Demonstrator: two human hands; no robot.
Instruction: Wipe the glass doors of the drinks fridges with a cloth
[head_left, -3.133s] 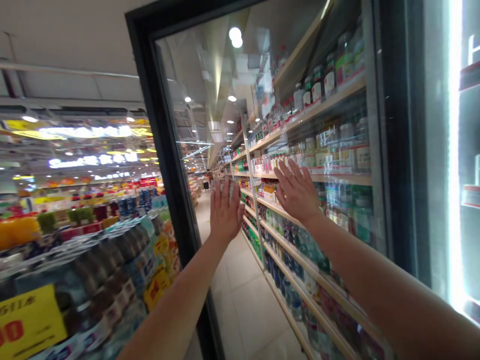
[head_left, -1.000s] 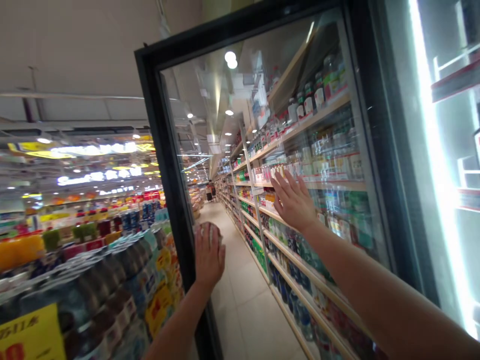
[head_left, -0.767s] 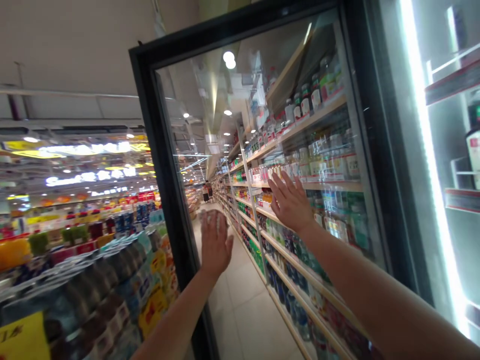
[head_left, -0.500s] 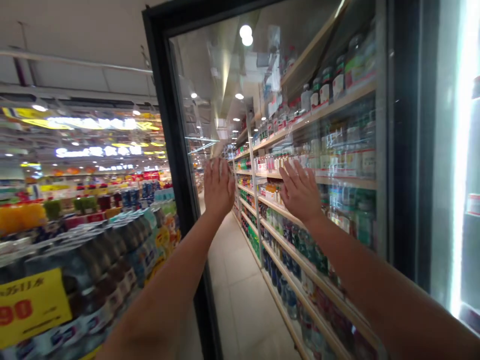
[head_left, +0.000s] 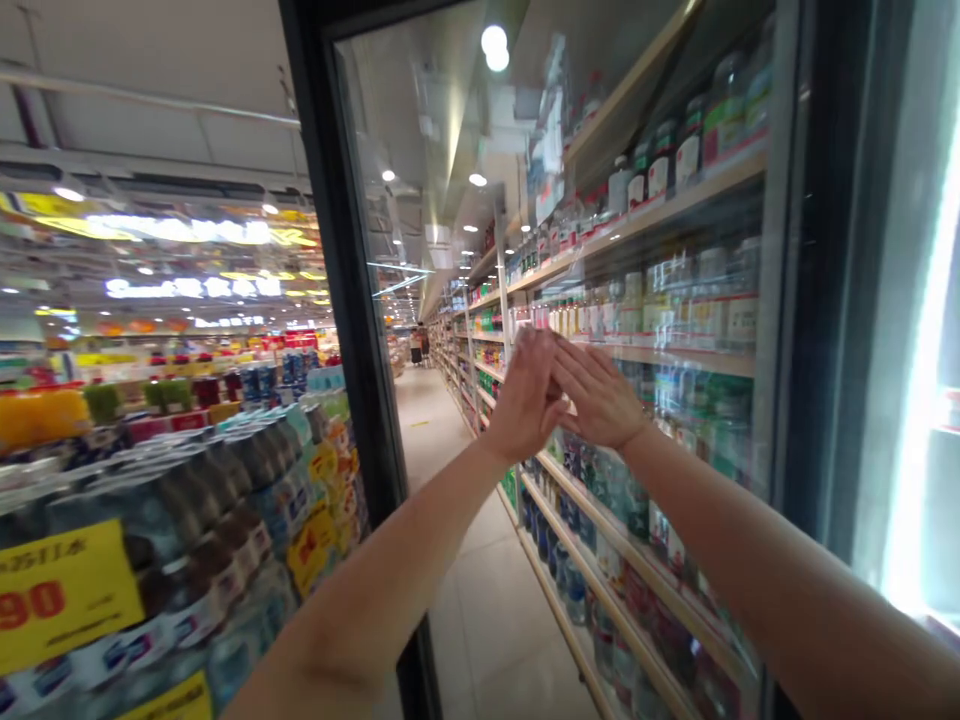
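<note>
Both arms reach forward in front of an open glass cooler door [head_left: 480, 230] with a black frame. My left hand [head_left: 525, 400] is near the middle, fingers stretched out and slightly blurred. My right hand [head_left: 600, 395] meets it from the right, fingers extended and pointing up to the left. The two hands touch or overlap at the fingers; I cannot tell how firmly. Nothing shows in either hand. Whether they touch the glass is unclear.
Through the glass, wooden shelves [head_left: 675, 215] with rows of bottles run down a tiled aisle [head_left: 427, 410]. Stacked bottle packs [head_left: 180, 510] with a yellow price sign [head_left: 67, 595] stand at left. A bright cooler light [head_left: 919, 400] glows at the right edge.
My left hand has moved right and my right hand slightly, so the hands, apart before, now meet. The view has shifted a little.
</note>
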